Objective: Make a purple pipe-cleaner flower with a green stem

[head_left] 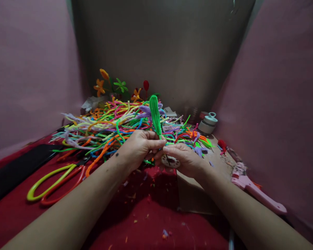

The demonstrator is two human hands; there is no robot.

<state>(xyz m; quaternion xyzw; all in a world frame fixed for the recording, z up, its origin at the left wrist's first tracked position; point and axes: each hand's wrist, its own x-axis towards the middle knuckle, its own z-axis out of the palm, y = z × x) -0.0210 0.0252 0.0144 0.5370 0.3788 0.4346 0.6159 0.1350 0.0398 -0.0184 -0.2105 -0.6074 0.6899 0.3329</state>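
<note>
Near the middle of the head view, my left hand [142, 147] is closed, with thumb and fingers pinched round the base of a green pipe-cleaner leaf [154, 113]. The leaf stands upright above the fingertips. A purple pipe-cleaner flower [145, 110] shows just behind it; whether the two are joined I cannot tell. My right hand [184, 158] is closed on a white spool [174, 162] with holes round its rim. Its thumb meets the left fingertips at the leaf's base. A thin dark stem runs down in front of the spool.
Behind my hands spreads a pile of coloured pipe cleaners [106, 125]. Scissors [57, 184] with yellow and red handles lie left. A pink glue gun [258, 194], a lidded jar [208, 123] and brown cardboard [195, 194] are right. Finished flowers [99, 87] stand at the back.
</note>
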